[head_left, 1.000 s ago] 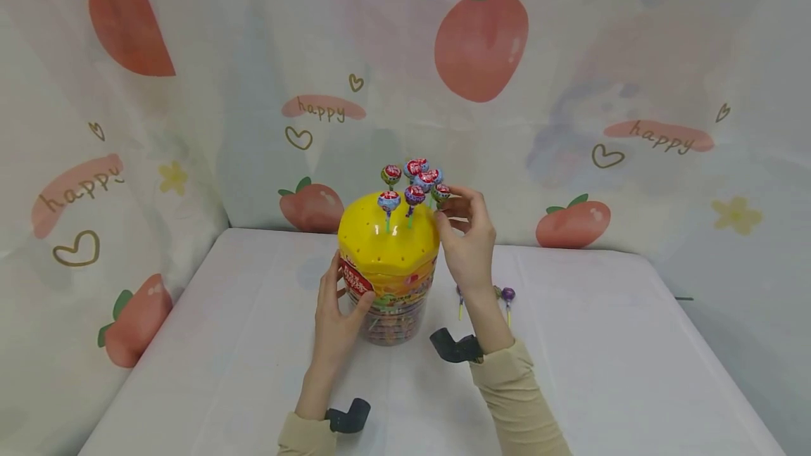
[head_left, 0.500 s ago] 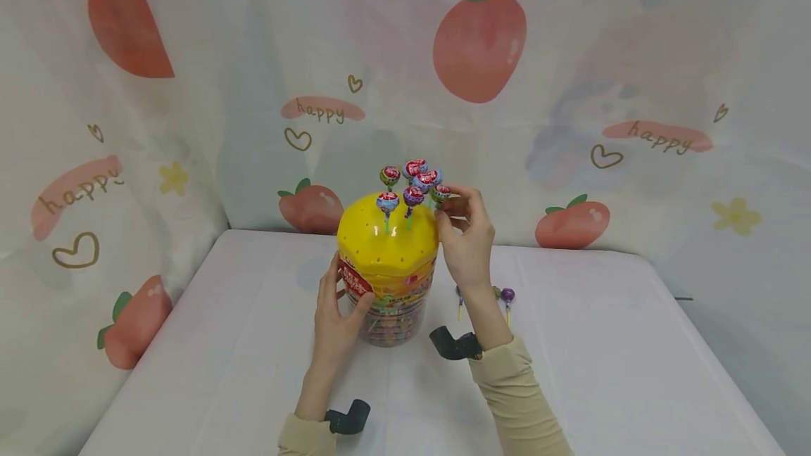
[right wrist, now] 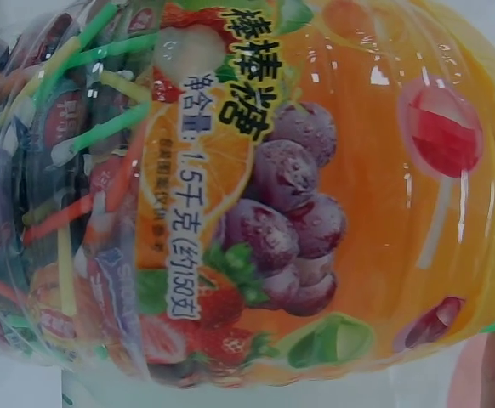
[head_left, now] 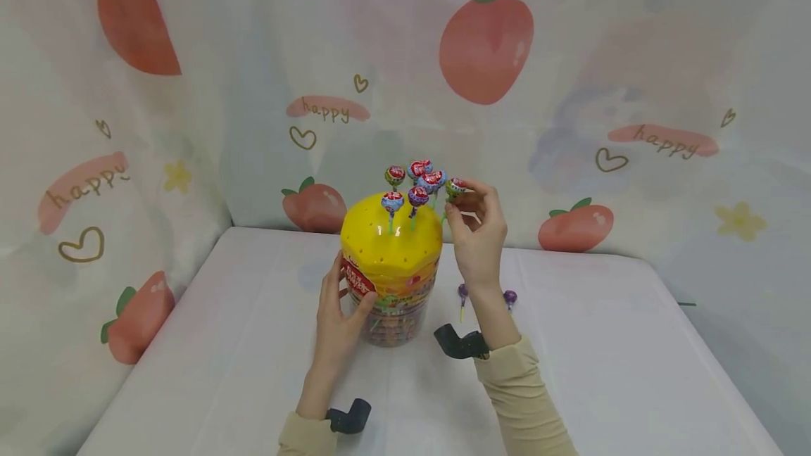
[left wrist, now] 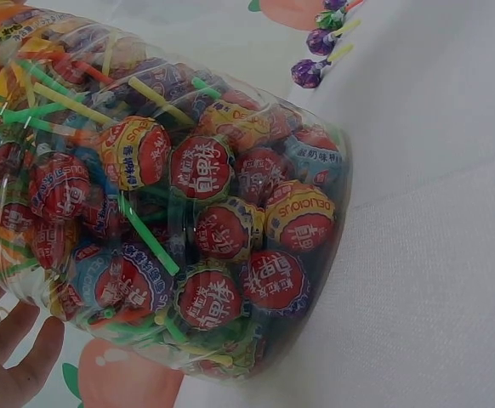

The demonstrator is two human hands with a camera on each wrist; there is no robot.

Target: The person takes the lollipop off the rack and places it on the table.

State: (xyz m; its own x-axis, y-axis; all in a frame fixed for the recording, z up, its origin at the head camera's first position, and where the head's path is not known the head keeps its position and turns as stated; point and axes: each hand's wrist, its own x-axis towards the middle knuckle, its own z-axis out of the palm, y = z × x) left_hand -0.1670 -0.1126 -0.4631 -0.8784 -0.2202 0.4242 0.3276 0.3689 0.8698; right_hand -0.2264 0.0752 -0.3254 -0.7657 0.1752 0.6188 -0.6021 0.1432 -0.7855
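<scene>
A clear plastic jar (head_left: pixel 391 329) full of wrapped lollipops stands on the table, topped by a yellow domed lid (head_left: pixel 380 241). Several lollipops (head_left: pixel 418 195) stick up from this lid on green sticks. My left hand (head_left: pixel 336 319) holds the jar's left side, thumb at the front; its fingers (left wrist: pixel 26 348) show at the jar's edge in the left wrist view. At the lid's right edge, my right hand (head_left: pixel 478 231) pinches a green-wrapped lollipop (head_left: pixel 455 188), its green stick slanting down toward the lid. The jar's fruit label (right wrist: pixel 264 204) fills much of the right wrist view.
Purple lollipops (head_left: pixel 510 297) with yellow sticks lie on the white table (head_left: pixel 608 371) right of the jar, partly behind my right forearm. They form a row with a green one in the left wrist view (left wrist: pixel 307 72). A fruit-printed curtain (head_left: pixel 380 34) backs the table.
My right hand has moved slightly up and to the right with the green-wrapped lollipop, showing more of its stick. My left hand stays on the jar; the whole view has shifted slightly.
</scene>
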